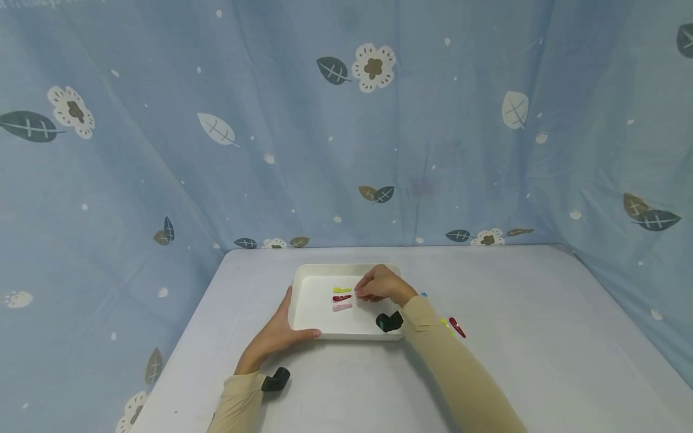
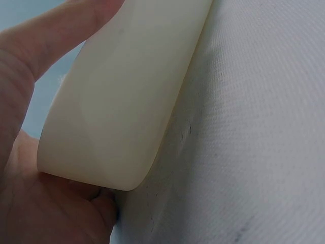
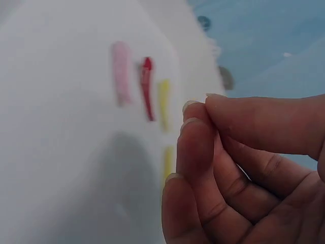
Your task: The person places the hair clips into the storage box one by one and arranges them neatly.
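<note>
A shallow white tray (image 1: pixel 346 336) lies on the table, its front left corner between the thumb and fingers of my left hand (image 1: pixel 281 332). The left wrist view shows the tray's outer wall (image 2: pixel 117 107) close up. Inside lie a yellow hair clip (image 1: pixel 342 290), a red hair clip (image 1: pixel 342 297) and a pink hair clip (image 1: pixel 342 307) in a column. My right hand (image 1: pixel 381 284) hovers over the tray's right half, thumb and fingertips together, nothing showing between them. Behind its fingers, a second yellow clip (image 3: pixel 168 161) is partly hidden in the right wrist view.
Right of the tray, another red hair clip (image 1: pixel 457 327) and a yellow one (image 1: pixel 447 326) lie on the white table (image 1: pixel 541 337). A small blue item (image 1: pixel 425 294) peeks out behind the right forearm. A patterned blue curtain (image 1: pixel 303 150) hangs behind the table.
</note>
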A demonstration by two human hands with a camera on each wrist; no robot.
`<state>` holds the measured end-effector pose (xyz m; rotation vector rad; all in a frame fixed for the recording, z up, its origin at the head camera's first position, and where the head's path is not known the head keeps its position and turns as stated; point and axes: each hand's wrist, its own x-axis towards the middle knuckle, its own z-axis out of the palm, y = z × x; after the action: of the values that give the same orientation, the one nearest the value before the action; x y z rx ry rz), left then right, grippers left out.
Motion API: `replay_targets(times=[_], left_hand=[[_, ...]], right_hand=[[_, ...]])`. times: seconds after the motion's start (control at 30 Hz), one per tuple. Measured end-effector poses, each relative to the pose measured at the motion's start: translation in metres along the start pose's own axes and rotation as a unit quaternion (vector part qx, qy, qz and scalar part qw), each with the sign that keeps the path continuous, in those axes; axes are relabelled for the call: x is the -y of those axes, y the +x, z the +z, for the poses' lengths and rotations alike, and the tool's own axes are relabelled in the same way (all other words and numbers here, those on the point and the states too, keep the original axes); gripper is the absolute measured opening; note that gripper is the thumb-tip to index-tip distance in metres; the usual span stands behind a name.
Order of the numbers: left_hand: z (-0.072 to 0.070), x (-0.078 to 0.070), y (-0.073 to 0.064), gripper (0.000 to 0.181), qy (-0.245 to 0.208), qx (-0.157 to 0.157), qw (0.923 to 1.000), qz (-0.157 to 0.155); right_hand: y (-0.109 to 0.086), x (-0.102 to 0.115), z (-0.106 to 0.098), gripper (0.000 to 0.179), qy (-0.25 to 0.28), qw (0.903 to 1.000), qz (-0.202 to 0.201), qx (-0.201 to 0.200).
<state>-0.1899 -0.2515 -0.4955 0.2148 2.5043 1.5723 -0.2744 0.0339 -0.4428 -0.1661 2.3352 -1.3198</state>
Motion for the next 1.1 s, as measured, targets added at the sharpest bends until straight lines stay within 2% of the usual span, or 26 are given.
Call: replay_targets(times=[0.2,0.4,0.6,0.9,1.1], left_hand=[[0.000,0.000,0.001,0.141,0.000,-0.001,1.0000,-0.003],[0.001,0.000,0.001,0.138,-0.004,0.001,0.9998,0.021],[0.002,0.000,0.000,0.137,-0.008,0.000,0.9997,0.022],[0.002,0.001,0.001,0.137,-0.004,0.001,0.9996,0.029],[0.001,0.002,0.002,0.136,0.000,-0.001,0.9994,0.034]], right_hand=[[-0.013,0.004,-0.025,0.016,0.016,0.9995,-0.023,-0.015],[-0.034,0.006,-0.048,0.020,0.020,0.9977,-0.050,-0.042],[-0.056,0.001,-0.072,0.023,0.009,0.9949,-0.066,-0.076],[-0.091,-0.015,-0.097,0.029,-0.009,0.9888,-0.074,-0.129],[-0.105,-0.029,-0.107,0.030,-0.022,0.9846,-0.072,-0.158]])
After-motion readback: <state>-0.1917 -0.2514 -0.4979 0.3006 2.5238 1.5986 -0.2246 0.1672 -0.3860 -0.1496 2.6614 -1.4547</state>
